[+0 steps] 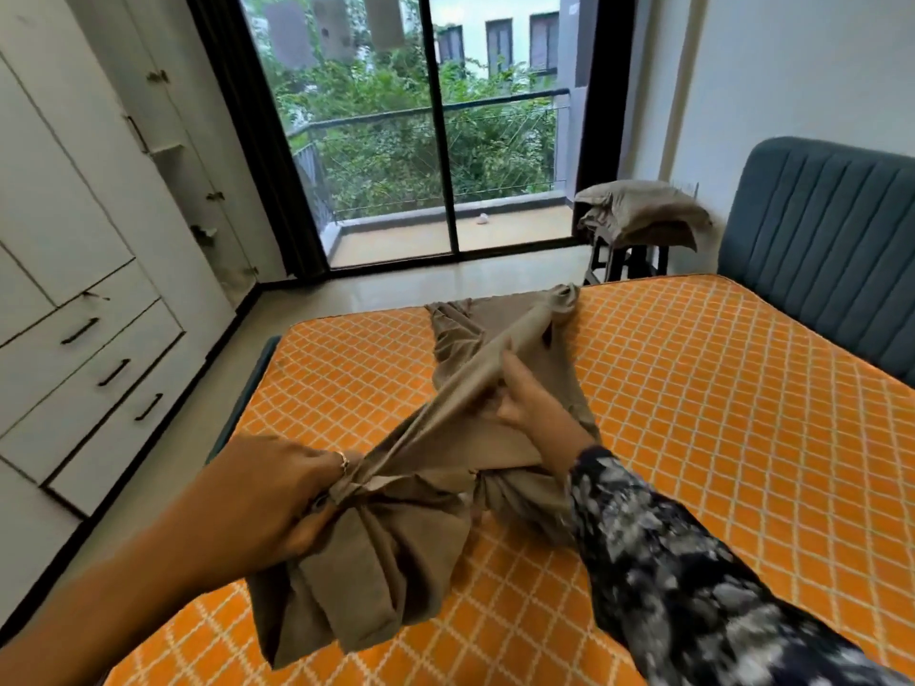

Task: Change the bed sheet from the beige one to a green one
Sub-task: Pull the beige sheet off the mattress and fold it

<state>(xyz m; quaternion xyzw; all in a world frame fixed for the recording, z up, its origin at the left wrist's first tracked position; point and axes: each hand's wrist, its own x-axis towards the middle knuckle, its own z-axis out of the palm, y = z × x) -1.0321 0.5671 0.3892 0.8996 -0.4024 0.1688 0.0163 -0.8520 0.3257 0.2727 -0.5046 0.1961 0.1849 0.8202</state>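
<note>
A home bedroom: an orange quilted mattress [693, 388] against a blue padded headboard [822, 215], white built-in wardrobes [74, 215], a sliding glass balcony door [435, 141].

We are looking through a single head-worn wide-angle camera, standing at the edge of the mattress [693, 413] and tilting forward and down across it. We are sitting close over the left hand [277, 492] and right hand [525, 403], which are filling the lower frame. Farther off, we are facing the glass door [435, 131], with the wardrobe [74, 240] at left and the headboard [832, 230] at right.
</note>
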